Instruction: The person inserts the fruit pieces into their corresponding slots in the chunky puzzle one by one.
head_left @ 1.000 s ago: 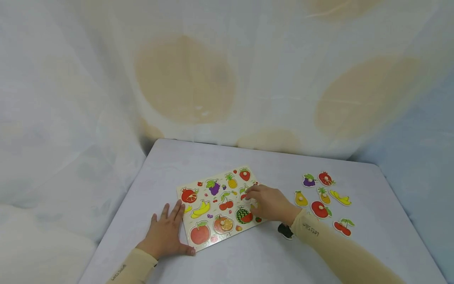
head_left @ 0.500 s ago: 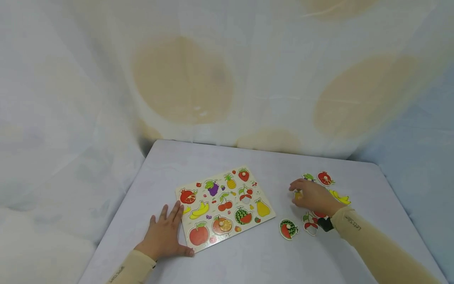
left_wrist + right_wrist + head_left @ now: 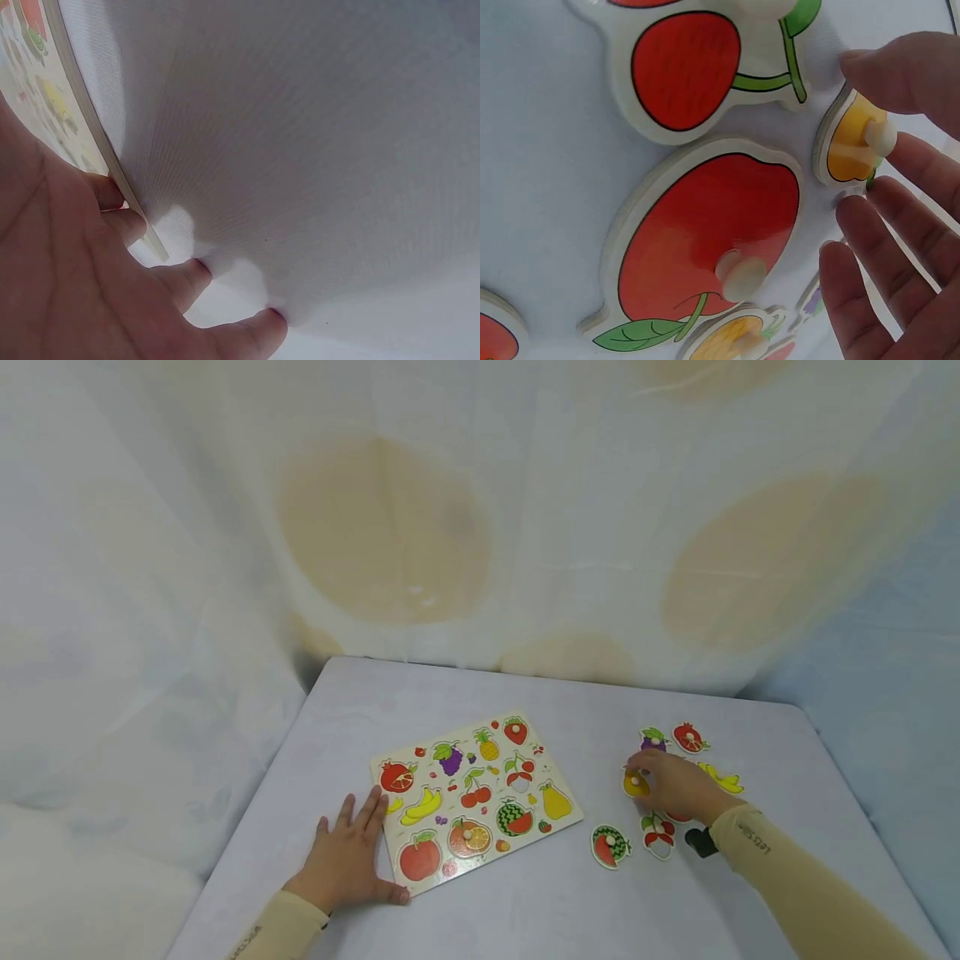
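Note:
My left hand (image 3: pixel 347 853) lies spread at the left edge of a fruit puzzle board (image 3: pixel 442 795). Its fingertips reach the rim and its thumb is at the near corner; in the left wrist view two fingers (image 3: pixel 124 225) meet the board's edge while others press the cloth. On the right, my right hand (image 3: pixel 678 785) is over a knobbed pear piece (image 3: pixel 634 785). In the right wrist view the thumb (image 3: pixel 892 75) and index finger stand apart on either side of the pear's wooden knob (image 3: pixel 881 138). Knobbed strawberry (image 3: pixel 516 730) and orange (image 3: pixel 469 835) pieces sit in the board.
Around the right hand lie loose pieces: watermelon (image 3: pixel 610 846), lychee (image 3: pixel 658 835), grapes (image 3: pixel 653 738), pomegranate (image 3: pixel 689 737) and bananas (image 3: pixel 722 777). An apple piece (image 3: pixel 712 225) and a pineapple piece (image 3: pixel 727 337) show beside it in the right wrist view. Fabric walls enclose the table.
My right hand has left the board and travelled right to the loose pieces, then settled lower over the pear piece. The left hand has stayed at the board's edge.

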{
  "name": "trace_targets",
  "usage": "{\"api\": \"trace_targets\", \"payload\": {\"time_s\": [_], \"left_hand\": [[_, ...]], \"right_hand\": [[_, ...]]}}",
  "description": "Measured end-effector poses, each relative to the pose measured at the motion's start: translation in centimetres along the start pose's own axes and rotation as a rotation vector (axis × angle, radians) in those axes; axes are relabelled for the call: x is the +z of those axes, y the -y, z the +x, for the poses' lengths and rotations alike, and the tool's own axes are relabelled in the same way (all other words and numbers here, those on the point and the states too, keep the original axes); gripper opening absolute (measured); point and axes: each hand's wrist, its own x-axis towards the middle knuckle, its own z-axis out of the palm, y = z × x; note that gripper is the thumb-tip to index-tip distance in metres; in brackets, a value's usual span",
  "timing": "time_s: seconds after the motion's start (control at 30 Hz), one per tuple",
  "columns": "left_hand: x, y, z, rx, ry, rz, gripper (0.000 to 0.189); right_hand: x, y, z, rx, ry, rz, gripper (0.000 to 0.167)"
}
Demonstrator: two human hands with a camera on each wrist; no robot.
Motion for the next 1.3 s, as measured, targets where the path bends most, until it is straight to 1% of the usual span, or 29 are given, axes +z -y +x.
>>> {"api": "trace_targets", "payload": {"time_s": [0.2, 0.4, 0.57, 0.97, 1.3], "left_hand": [[-0.05, -0.04, -0.02, 0.001, -0.006, 0.001, 0.146], [-0.04, -0.08, -0.10, -0.008, 0.005, -0.003, 0.146], [0.03, -0.06, -0.07, -0.004, -0.006, 0.003, 0.146], [-0.09, -0.07, -0.11, 0.008, -0.017, 0.012, 0.146], [-0.04, -0.07, -0.15, 0.011, -0.020, 0.015, 0.145]], "right_hand": [[-0.01, -0.05, -0.13, -0.027, -0.016, -0.005, 0.036], [-0.22, -0.01, -0.19, -0.042, -0.015, -0.003, 0.030], [-0.14, -0.17, -0.21, -0.063, -0.023, -0.026, 0.030], [0.03, -0.69, -0.26, -0.140, -0.072, -0.169, 0.031], [0.04, -0.88, -0.08, -0.169, -0.090, -0.224, 0.040]]}}
